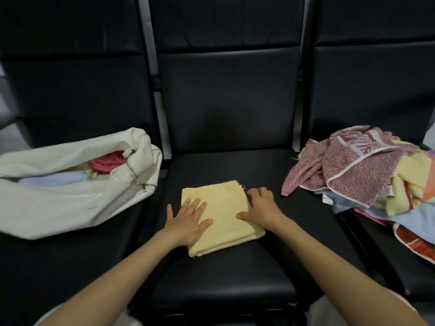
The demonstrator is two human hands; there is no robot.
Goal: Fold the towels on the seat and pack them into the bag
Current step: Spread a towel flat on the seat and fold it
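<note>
Your left hand (pixel 188 222) lies flat, fingers straight, on the left part of the folded yellow towel (pixel 223 222) in the middle of the centre seat (pixel 223 278). Your right hand (pixel 261 208) grips its right edge, thumb on top, fingers curled. The white bag (pixel 58 201) lies open on the left seat (pixel 70 267); the unfolded towels (pixel 367 175) are piled on the right seat (pixel 376 255).
</note>
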